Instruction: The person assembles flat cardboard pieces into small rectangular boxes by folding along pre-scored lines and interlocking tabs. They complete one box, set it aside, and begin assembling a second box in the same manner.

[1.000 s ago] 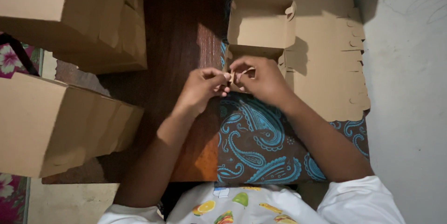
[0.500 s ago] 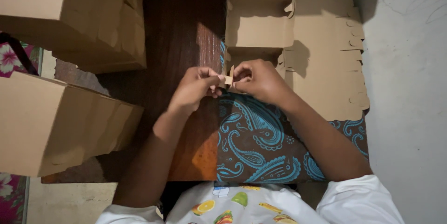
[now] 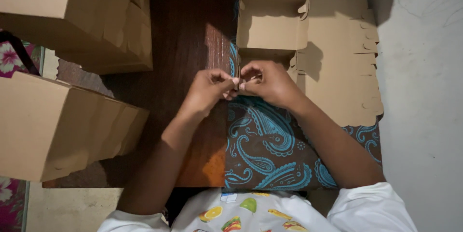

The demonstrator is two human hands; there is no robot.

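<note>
Fingers of the left hand (image 3: 208, 89) and right hand (image 3: 270, 83) pinch together the near wall of the half-folded brown cardboard box (image 3: 308, 44), which lies just beyond them on the dark wooden bench (image 3: 183, 44).

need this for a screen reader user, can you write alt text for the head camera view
Seen from above, a person's left hand and right hand meet at the near edge of a half-folded brown cardboard box, pinching its wall. The box lies on a teal paisley cloth over a dark wooden table, with larger cardboard boxes stacked to the left.
</note>
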